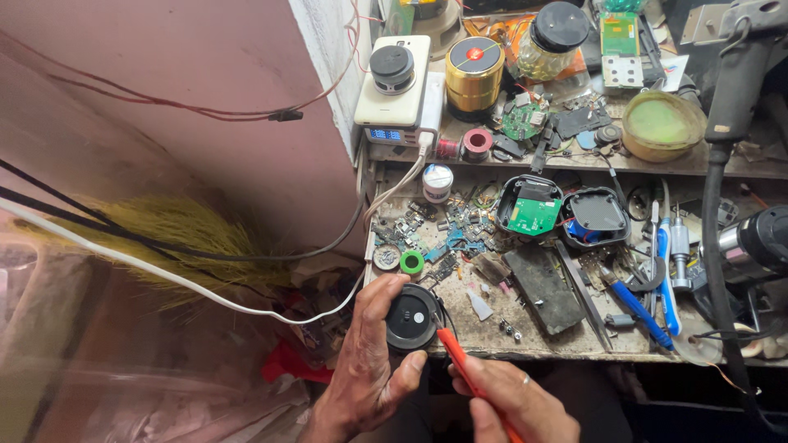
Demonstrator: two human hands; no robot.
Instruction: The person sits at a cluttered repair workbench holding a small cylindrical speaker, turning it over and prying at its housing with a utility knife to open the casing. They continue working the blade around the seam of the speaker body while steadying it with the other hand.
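Note:
My left hand [365,361] grips a small round black speaker part [410,318] at the front edge of the cluttered workbench [525,336]. My right hand [513,404] holds an orange-handled screwdriver [460,361], and its tip touches the black part's face. Both hands are low in the view, close together. The right hand wears a ring.
The bench holds an opened black case with a green circuit board [532,207], a second black shell [594,215], a dark flat block [543,289], blue-handled tools [636,308], a green ring [411,262] and several small parts. A shelf above carries a gold cylinder speaker [474,72], a jar [555,39] and a white power bank [392,82]. A broom [176,238] and cables lie left.

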